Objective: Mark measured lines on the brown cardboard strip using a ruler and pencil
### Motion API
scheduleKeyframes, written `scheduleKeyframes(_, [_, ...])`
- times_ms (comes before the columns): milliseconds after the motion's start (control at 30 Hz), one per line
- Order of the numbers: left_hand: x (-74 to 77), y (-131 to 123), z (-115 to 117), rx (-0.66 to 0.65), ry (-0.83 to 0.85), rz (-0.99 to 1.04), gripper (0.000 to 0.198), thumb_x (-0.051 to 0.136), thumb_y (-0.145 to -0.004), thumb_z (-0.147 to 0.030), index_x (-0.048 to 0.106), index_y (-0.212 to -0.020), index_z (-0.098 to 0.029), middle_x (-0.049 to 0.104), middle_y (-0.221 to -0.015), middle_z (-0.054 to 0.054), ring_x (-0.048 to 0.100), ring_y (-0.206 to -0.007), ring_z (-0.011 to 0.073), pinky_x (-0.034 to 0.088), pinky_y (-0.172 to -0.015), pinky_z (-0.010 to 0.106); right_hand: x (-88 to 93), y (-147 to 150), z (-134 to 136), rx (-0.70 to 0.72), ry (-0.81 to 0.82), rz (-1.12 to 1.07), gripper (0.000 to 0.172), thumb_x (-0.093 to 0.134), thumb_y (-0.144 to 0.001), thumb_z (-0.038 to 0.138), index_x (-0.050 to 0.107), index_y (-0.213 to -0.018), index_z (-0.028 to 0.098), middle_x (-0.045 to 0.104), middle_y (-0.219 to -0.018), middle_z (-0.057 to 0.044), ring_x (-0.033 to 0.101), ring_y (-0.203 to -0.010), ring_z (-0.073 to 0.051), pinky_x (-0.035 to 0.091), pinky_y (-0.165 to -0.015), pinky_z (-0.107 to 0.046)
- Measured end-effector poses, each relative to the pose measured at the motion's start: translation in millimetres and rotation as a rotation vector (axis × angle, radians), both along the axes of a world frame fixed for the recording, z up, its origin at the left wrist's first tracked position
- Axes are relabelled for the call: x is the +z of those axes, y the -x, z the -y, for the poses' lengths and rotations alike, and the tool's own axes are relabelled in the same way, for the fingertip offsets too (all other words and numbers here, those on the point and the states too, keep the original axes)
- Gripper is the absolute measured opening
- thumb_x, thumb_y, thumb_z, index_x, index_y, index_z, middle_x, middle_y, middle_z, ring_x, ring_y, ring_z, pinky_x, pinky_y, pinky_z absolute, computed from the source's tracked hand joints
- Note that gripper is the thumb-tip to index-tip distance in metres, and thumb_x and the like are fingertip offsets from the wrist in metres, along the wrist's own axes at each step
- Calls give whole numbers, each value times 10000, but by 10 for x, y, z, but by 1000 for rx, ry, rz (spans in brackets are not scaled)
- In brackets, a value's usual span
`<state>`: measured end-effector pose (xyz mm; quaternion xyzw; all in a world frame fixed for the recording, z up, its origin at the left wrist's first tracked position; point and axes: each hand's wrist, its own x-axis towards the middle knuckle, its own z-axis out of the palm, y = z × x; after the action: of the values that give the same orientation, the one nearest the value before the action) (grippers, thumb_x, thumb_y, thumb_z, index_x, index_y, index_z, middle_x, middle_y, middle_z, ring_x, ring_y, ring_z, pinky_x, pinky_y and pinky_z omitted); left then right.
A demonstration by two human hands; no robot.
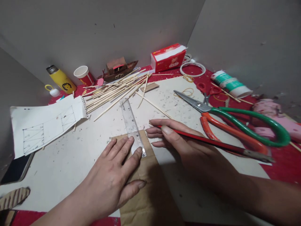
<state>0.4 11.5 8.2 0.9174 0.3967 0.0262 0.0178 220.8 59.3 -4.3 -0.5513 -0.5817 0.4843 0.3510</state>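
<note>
My left hand (118,169) lies flat with its fingers spread, pressing a clear plastic ruler (131,121) onto a strip of brown cardboard (143,201). The ruler's near end rests on the cardboard and its far end reaches past it over the white board. To the right, my right hand (181,141) grips a red and black pencil (202,139) between thumb and fingers. The pencil slants across the hand, its grey end out to the right. Large shears (202,106) with green and orange handles lie just beyond that hand.
A pile of thin wooden sticks (117,91) lies ahead on the white board (94,138). At left are a sketched paper (51,125) and a phone (17,168). Behind stand a yellow bottle (62,80), a paper cup (84,77), a model boat (119,69) and a tissue pack (168,59).
</note>
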Motion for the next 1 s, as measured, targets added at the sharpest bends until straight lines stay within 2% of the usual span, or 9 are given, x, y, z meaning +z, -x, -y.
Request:
scheduleKeyframes(267, [4,-7,-4,10,13,-18,613,550,-958,-467,455,-1440,-100,404,-1540,274,376,-1440,407,430,-1079,636,-1,2,2,13,-12,-10,431,397,-984,548,625,-1249,296,684,-1267,-71,628,-1201,-293,377,-1140,-576])
scheduleKeyframes(500, [-2,11,6,11,22,-10,609,521,-970,-480,445,-1449,-111,407,-1542,264,365,-1446,406,423,-1085,637,-1,-4,15,20,-2,-4,441,401,-977,563,625,-1247,297,686,-1261,-72,639,-1186,-299,409,-1115,-578])
scheduleKeyframes(867, [-5,-1,-20,17,26,0,593,518,-968,-488,493,-1424,-110,410,-1543,257,394,-1428,413,411,-1090,642,-33,-19,19,-10,121,-59,435,436,-962,634,610,-1262,371,697,-1240,-31,702,-1077,-254,531,-1019,-507])
scheduleKeyframes(1000, [1,2,-19,15,27,-2,590,517,-968,-485,503,-1420,-105,419,-1536,260,405,-1421,413,414,-1092,637,-28,-24,19,3,101,-74,433,433,-969,622,608,-1264,357,697,-1242,-40,690,-1106,-262,542,-1006,-501])
